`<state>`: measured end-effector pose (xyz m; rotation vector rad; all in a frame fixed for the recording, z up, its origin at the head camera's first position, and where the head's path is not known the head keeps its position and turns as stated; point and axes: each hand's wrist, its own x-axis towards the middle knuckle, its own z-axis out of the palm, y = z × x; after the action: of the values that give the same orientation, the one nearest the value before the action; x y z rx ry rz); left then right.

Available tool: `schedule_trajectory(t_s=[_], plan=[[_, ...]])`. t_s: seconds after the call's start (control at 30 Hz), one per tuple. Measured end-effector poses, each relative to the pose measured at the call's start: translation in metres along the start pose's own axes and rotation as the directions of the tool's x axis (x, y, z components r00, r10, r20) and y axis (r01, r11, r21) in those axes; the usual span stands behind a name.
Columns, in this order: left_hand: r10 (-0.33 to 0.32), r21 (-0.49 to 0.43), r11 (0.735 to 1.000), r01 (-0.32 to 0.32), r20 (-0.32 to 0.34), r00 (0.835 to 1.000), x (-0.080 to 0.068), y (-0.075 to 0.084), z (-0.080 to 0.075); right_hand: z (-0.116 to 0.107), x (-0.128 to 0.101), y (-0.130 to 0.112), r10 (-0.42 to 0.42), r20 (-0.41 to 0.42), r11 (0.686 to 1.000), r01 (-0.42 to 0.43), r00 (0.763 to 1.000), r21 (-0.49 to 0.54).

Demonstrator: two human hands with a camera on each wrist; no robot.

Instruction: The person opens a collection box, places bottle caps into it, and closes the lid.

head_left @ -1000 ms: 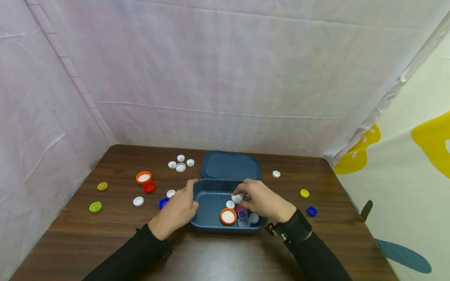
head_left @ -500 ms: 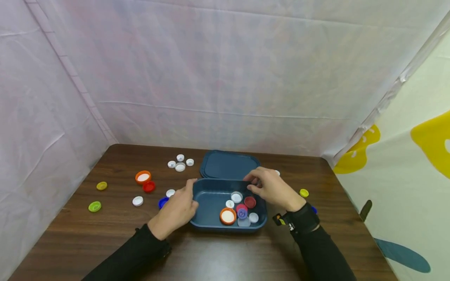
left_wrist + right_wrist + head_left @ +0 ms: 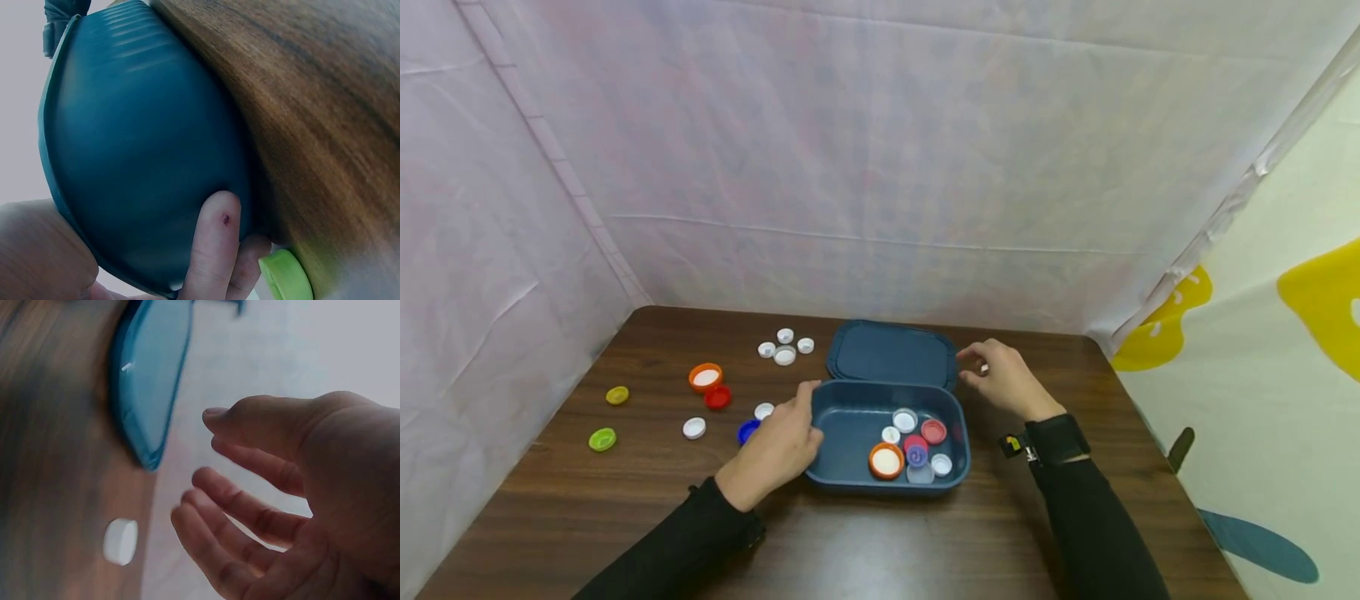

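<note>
A blue-grey plastic box [image 3: 842, 482] stands at the middle of the table. My left hand [image 3: 778, 450] grips its left wall, with fingers [image 3: 215, 244] against the outside. Inside, toward the right, lie several bottle caps, among them an orange-rimmed cap [image 3: 887, 461], a purple cap [image 3: 917, 455] and a red cap [image 3: 933, 431]. My right hand [image 3: 1003, 379] is beyond the box's right end, beside the lid [image 3: 891, 354], with loosely bent fingers and nothing held. A white cap [image 3: 120, 541] lies on the table near it; in the head view that hand mostly hides this cap.
Left of the box lie several loose caps, including a green cap [image 3: 602, 439], a yellow cap [image 3: 617, 395], a red cap [image 3: 717, 397] and a blue cap [image 3: 748, 431]. A white cloth wall [image 3: 880, 167] rises behind the table [image 3: 880, 550].
My right hand has left the caps inside the box and moved right and back, past the rim to the table beside the lid. My left hand has stayed on the box.
</note>
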<state>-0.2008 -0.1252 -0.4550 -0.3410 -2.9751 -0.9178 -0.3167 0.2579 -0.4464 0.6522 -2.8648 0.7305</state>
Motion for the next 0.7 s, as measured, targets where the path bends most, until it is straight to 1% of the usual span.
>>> schedule_trajectory(t_s=[0.17,0.3,0.37,0.47,0.53,0.6,0.7], plan=[[-0.001,-0.006,1.0,0.001,0.003,1.0,0.0,0.0,-0.001,0.006,0.005,0.017,0.044,0.032,0.999,-0.043,0.999,-0.027],[-0.012,-0.009,1.0,0.012,0.015,1.0,0.0,0.001,-0.002,0.011,0.005,0.026,0.06,0.064,0.998,-0.057,0.996,-0.037],[-0.015,-0.008,1.0,0.015,0.017,1.0,0.0,0.002,-0.002,0.014,0.003,0.028,0.058,0.059,0.997,-0.055,0.997,-0.054],[-0.018,-0.008,1.0,0.018,0.02,1.0,-0.001,0.002,-0.002,0.017,0.001,0.035,0.056,0.027,0.997,-0.054,0.998,-0.06],[-0.018,-0.009,1.0,0.018,0.021,1.0,-0.001,0.002,-0.002,0.021,0.002,0.046,0.033,-0.009,0.998,-0.034,0.999,-0.053],[-0.022,-0.012,1.0,0.022,0.025,0.999,-0.001,0.003,-0.002,0.034,0.006,0.07,0.011,-0.067,0.998,-0.015,0.998,-0.063],[-0.031,-0.021,0.999,0.032,0.035,0.999,-0.001,0.003,-0.002,0.056,0.016,0.111,-0.021,-0.121,0.997,0.011,0.992,-0.082]])
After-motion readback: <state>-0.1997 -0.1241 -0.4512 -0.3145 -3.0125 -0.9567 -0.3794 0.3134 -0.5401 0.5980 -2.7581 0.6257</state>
